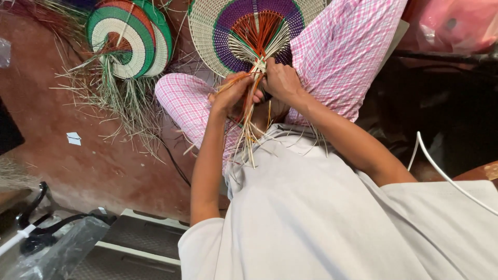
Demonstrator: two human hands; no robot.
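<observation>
Both hands [257,91] grip woven fan [254,31] w/ loose strands toward body.

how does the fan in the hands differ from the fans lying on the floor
The held fan has a purple ring and an orange centre; the floor fans are banded green, red and cream. The left hand and right hand grip its strands; the floor fans lie stacked, untouched. All are round, woven, with loose ends.

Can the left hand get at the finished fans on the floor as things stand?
Probably not right away. The left hand is closed on the loose strands of the fan being woven, and the finished fans lie off to its left, past the knee; nothing else blocks the way.
</observation>
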